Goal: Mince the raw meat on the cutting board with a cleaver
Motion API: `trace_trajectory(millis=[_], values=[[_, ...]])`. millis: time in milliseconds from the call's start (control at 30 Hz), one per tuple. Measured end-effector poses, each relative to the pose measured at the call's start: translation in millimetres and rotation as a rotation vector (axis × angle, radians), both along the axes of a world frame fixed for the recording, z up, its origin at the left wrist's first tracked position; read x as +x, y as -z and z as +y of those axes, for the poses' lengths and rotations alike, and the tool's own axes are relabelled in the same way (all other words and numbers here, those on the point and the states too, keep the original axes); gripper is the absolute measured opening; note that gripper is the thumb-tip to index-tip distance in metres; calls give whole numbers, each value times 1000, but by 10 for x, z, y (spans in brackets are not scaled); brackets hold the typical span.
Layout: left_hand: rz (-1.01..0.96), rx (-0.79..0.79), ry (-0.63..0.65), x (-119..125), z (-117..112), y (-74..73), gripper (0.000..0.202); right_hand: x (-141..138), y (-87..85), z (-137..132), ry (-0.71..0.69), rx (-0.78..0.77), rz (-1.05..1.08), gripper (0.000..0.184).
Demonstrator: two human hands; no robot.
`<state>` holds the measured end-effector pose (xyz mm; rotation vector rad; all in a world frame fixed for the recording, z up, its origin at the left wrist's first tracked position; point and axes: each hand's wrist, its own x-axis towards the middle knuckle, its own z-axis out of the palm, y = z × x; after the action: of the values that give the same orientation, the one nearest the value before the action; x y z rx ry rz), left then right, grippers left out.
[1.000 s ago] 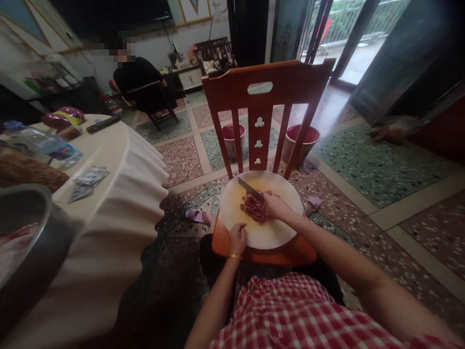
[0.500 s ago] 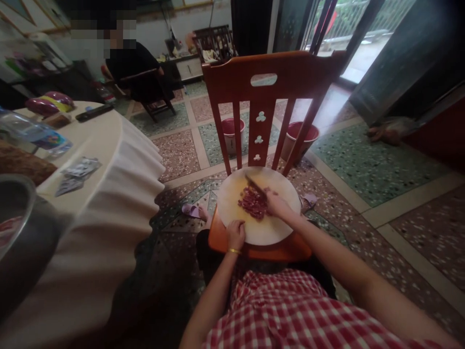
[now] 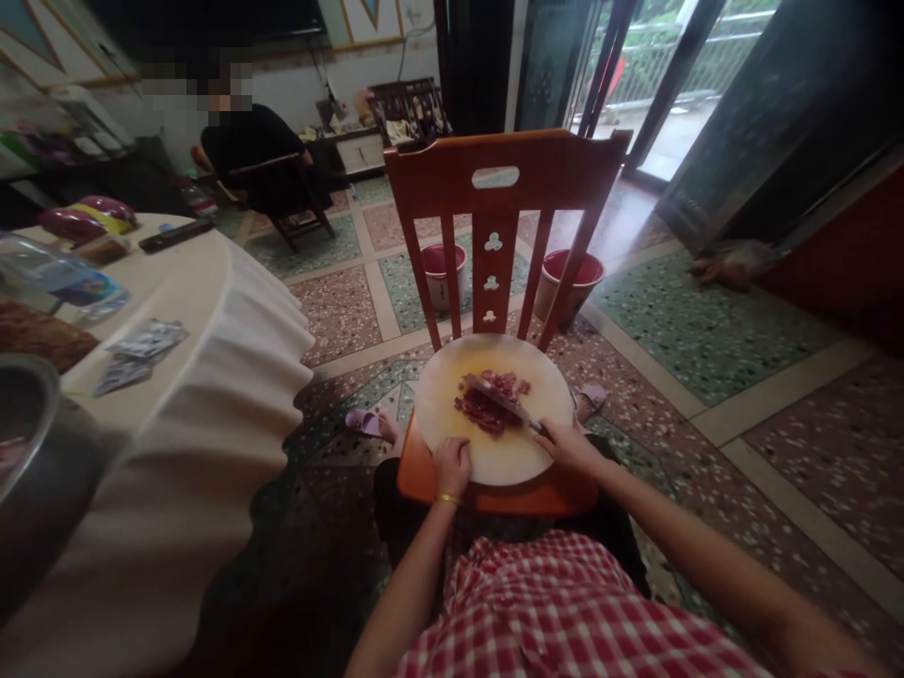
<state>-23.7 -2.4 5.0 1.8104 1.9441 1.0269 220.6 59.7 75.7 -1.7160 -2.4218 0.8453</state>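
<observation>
The right hand (image 3: 571,446), grip clamped around the handle, held the knife (image 3: 509,405) across chopped meat (image 3: 478,414) on the round board (image 3: 526,463); the left hand (image 3: 452,465), grip state indeterminable, contacted its near-left rim.

The knife (image 3: 506,403) is metal, the board (image 3: 512,463) smooth, the wooden chair (image 3: 555,174) glossy.

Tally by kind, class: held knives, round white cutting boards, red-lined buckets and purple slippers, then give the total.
Held knives: 1
Round white cutting boards: 1
Red-lined buckets: 2
Purple slippers: 2
Total: 6
</observation>
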Motion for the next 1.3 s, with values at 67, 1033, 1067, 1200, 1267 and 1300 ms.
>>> trace_trajectory(millis=[67,1033,1067,1200,1267,1300], values=[[5,-5,-1,2,1,7,18,-44,-101,-35,69,-47,200,27],[98,11,-17,28,8,37,16,-334,-270,-94,114,128,462,51],[103,11,-21,26,9,41,16,-342,-251,-102,129,112,449,51],[91,9,-3,13,11,50,17,-323,-195,-77,137,19,378,50],[85,16,13,13,11,51,17,-295,-225,-60,120,67,417,49],[89,19,10,17,10,50,17,-284,-242,-56,119,105,443,49]])
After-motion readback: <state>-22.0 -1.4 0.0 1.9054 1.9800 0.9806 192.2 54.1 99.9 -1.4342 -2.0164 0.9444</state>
